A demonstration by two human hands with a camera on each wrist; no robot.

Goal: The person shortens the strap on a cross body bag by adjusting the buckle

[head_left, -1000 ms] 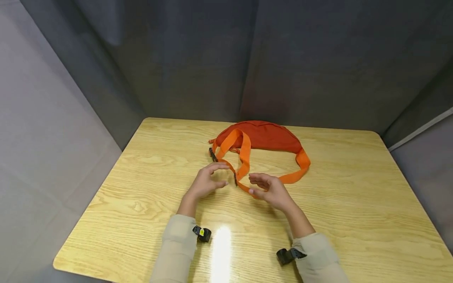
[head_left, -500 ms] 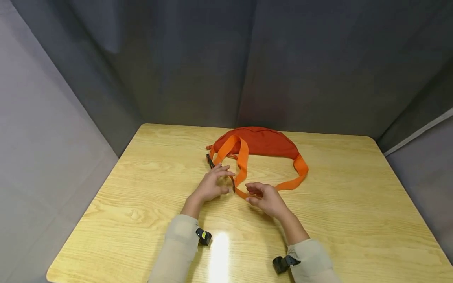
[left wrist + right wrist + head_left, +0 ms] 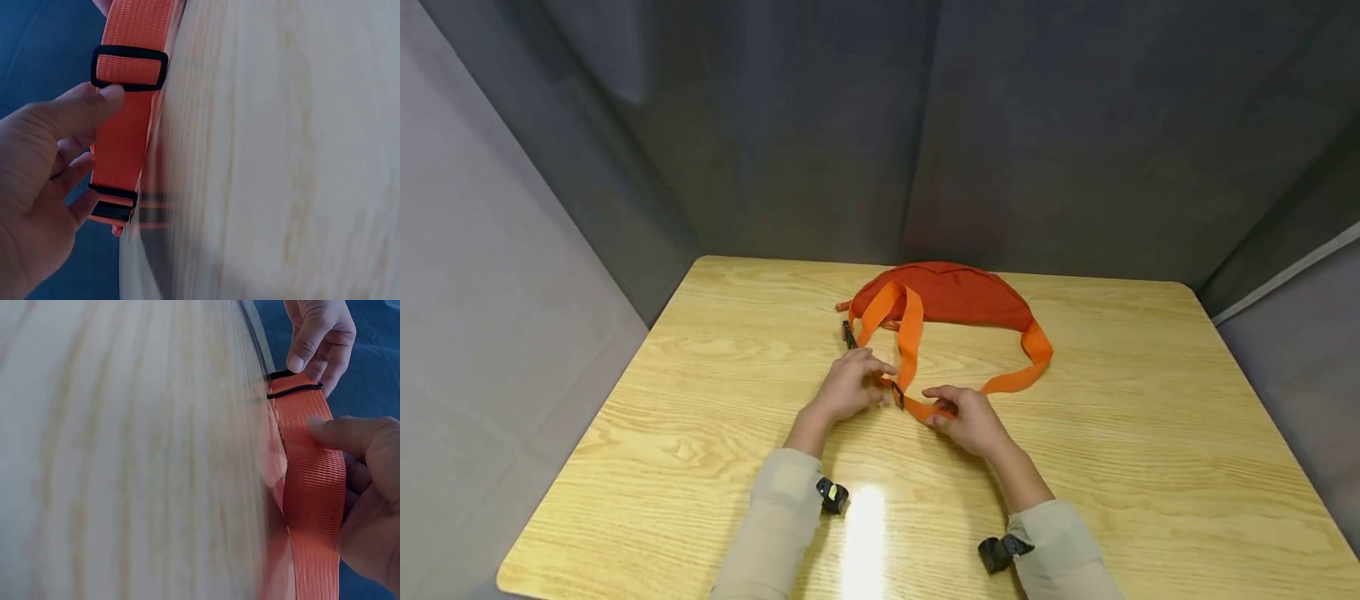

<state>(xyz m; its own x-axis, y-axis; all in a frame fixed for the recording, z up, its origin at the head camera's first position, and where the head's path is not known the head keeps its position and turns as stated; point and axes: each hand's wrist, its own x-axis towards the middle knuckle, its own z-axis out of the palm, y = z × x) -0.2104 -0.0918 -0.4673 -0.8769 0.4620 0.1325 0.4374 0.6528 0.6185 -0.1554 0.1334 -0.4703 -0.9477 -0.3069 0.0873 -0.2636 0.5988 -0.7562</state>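
Note:
A red waist bag (image 3: 943, 293) lies at the far side of the table, its orange strap (image 3: 910, 337) looped toward me. My left hand (image 3: 847, 387) pinches the strap beside a black slide adjuster (image 3: 129, 87), thumb in front and fingers behind in the left wrist view. On the adjuster's other side, my right hand (image 3: 973, 423) grips the webbing (image 3: 315, 487) between thumb and fingers. Past my left hand sits a black buckle (image 3: 848, 333), close to the bag's left end. The left fingertips are partly hidden behind the strap.
The wooden table (image 3: 1135, 433) has its far edge against a dark grey curtain (image 3: 805, 142). A lighter grey cloth (image 3: 497, 292) hangs at the left. Bright glare lies on the tabletop between my forearms.
Both hands have closed from a loose hover onto the strap, on either side of the adjuster. The adjuster now shows between them. The bag stays in place.

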